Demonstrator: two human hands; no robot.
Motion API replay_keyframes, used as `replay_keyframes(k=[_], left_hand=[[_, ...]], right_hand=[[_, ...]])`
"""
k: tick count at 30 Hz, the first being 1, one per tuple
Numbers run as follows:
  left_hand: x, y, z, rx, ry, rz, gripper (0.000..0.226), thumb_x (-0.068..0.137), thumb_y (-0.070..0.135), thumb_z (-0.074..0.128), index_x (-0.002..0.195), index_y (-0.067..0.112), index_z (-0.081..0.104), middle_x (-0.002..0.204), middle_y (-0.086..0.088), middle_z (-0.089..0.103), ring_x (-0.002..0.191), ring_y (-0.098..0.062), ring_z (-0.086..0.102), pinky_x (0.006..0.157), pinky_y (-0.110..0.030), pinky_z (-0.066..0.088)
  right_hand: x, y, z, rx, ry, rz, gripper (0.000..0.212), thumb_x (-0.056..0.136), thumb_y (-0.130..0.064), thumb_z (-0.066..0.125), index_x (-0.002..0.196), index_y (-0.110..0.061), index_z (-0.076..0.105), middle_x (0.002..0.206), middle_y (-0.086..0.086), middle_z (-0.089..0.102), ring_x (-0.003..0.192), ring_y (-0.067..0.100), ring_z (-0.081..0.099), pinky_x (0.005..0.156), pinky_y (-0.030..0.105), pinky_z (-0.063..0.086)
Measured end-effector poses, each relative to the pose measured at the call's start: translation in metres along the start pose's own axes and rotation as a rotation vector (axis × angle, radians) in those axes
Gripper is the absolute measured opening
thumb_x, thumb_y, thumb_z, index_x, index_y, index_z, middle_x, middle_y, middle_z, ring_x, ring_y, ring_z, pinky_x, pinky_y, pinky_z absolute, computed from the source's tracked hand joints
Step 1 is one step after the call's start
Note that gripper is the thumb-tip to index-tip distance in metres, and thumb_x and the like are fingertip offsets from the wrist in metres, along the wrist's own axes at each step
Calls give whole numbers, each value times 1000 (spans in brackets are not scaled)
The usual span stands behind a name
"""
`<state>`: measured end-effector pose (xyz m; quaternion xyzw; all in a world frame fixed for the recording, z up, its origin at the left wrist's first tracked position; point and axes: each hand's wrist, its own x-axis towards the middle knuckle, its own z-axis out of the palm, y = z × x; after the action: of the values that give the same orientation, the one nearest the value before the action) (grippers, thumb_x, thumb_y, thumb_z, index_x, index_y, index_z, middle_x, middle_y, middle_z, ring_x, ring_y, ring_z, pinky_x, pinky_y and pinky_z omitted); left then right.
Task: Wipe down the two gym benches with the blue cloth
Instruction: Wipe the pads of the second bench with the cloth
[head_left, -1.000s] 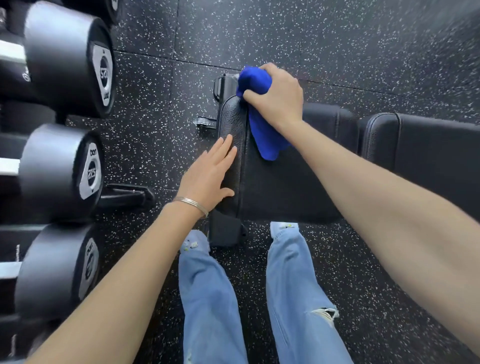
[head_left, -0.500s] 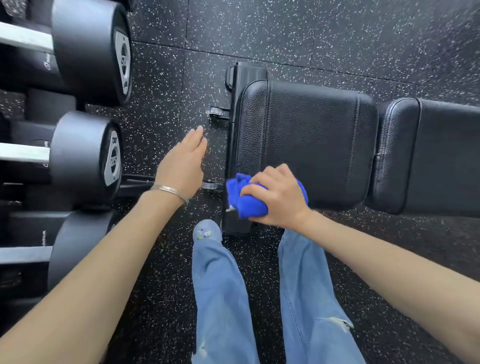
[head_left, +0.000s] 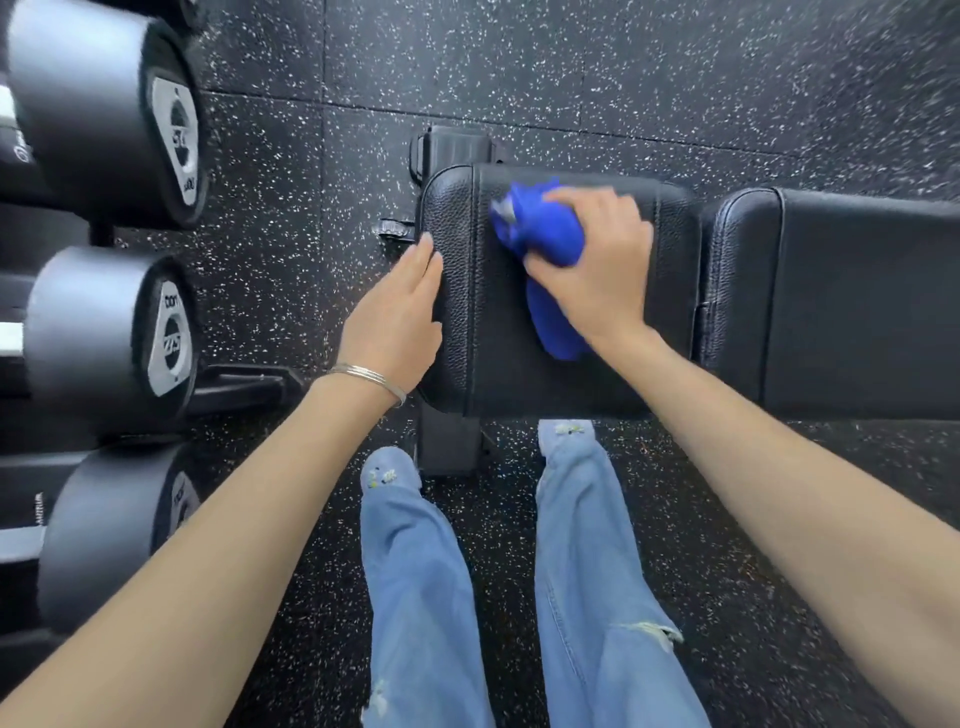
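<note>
My right hand (head_left: 597, 265), clamped on the bunched blue cloth (head_left: 545, 244), has swung from the seat pad's (head_left: 498, 374) near left corner back to its far edge, blurred mid-stroke. My left hand (head_left: 395, 317), fingers straight, has returned flat against the left edge. One pad nearly covered; backrest pad (head_left: 857, 312) awaits.
</note>
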<state>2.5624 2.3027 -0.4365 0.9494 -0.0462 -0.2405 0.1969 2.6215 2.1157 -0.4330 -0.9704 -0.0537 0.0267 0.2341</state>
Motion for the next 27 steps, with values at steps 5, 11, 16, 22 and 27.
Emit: replay_keyframes(k=[5, 11, 16, 22, 27], left_hand=[[15, 15, -4, 39, 6, 67, 67, 91, 13, 55, 147, 1, 21, 159, -9, 10, 146, -22, 17, 117, -31, 18], [19, 24, -7, 121, -7, 152, 67, 91, 14, 57, 147, 2, 22, 159, -8, 13, 146, -21, 15, 118, -29, 14], [25, 59, 7, 221, -86, 228, 73, 94, 26, 53, 150, 6, 10, 160, -7, 1, 148, -19, 4, 121, -30, 9], [43, 106, 26, 370, -148, 224, 83, 92, 40, 54, 151, 12, 3, 160, -5, -6, 147, -24, -3, 120, -40, 13], [54, 138, 37, 371, -151, 150, 83, 90, 38, 57, 151, 16, 5, 160, -3, -4, 148, -24, -4, 119, -43, 11]], right_hand=[[26, -6, 26, -119, -34, 100, 50, 67, -46, 63, 113, -26, 60, 105, 0, 62, 99, 26, 54, 78, 37, 36], [-91, 87, -20, -119, -144, -317, 40, 53, -29, 81, 89, -13, 73, 87, 9, 66, 69, 30, 58, 63, 38, 42], [-101, 128, -57, -138, -275, -341, 44, 50, -28, 83, 90, -14, 72, 87, 7, 66, 70, 30, 58, 64, 37, 40], [22, 147, -68, -123, 43, 230, 48, 70, -38, 66, 115, -23, 59, 113, 5, 58, 103, 30, 51, 79, 38, 35], [1, 160, -59, -224, -82, 239, 50, 65, -36, 69, 112, -22, 60, 110, 10, 55, 96, 32, 50, 77, 39, 37]])
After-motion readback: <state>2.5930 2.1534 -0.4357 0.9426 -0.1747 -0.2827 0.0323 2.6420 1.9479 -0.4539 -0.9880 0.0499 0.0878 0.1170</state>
